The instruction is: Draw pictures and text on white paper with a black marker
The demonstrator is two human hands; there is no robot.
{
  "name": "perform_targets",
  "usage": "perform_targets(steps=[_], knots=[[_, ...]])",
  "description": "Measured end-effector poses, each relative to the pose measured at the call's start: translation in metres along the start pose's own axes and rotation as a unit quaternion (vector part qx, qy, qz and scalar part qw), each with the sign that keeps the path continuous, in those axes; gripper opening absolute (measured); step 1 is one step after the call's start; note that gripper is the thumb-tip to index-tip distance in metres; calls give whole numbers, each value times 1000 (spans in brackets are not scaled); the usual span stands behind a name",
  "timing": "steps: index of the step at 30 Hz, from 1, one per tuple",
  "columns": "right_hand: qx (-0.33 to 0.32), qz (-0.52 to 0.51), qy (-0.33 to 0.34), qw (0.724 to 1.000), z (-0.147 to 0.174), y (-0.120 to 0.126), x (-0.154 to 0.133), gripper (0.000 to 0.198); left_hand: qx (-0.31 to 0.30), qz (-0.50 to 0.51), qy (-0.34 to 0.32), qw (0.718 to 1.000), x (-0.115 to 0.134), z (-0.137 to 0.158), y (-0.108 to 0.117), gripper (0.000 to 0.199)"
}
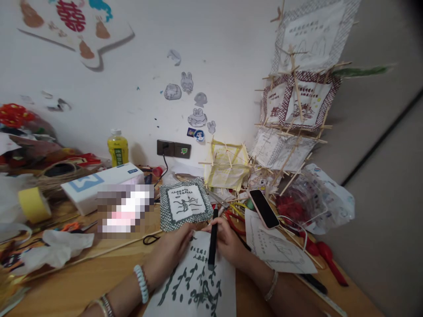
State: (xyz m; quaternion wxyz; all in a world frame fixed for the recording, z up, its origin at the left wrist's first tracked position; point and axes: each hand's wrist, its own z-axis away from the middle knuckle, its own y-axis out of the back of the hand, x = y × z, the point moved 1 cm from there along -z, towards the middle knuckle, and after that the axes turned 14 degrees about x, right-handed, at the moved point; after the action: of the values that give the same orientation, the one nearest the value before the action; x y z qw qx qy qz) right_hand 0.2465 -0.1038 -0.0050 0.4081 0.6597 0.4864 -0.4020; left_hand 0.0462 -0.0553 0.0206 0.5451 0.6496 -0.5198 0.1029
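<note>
A white sheet of paper point(185, 281) with dark green leafy branches and handwriting drawn on it is in front of me, at the bottom of the view. My left hand point(176, 242) grips its upper left edge, with the fingertips partly hidden. Over the upper right of the sheet, my right hand point(228, 242) is closed around a black marker point(213, 240), which stands nearly upright in the view. Just beyond my hands lies a square drawing point(185, 204) with a dark green cross-hatched border.
A phone point(264, 208) rests partly on another drawn sheet point(277, 246) at right. Stick-framed paper lanterns point(228, 165) stand against the wall. At left are a tissue pack point(102, 185), yellow tape roll point(35, 204), twine point(59, 176) and yellow drink bottle point(117, 147). Red-handled scissors lie right.
</note>
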Motion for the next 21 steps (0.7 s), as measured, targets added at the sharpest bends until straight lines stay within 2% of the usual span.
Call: perform_targets(steps=[5,11,15,18,21], knots=[[71,140,70,985,-2,1,5,35,-15,89,32,995,3,-6,-2,40],[146,175,81,970,-6,5,-5,32,-138,146,61,978,0,-12,4,43],[185,206,95,956,-7,11,-5,25,-147,140,68,977,-3,-12,4,42],[213,227,119,943,-7,18,-16,12,-150,128,64,978,-5,-12,0,40],[228,223,151,936,-9,25,-45,26,-149,105,63,981,-5,-12,-2,39]])
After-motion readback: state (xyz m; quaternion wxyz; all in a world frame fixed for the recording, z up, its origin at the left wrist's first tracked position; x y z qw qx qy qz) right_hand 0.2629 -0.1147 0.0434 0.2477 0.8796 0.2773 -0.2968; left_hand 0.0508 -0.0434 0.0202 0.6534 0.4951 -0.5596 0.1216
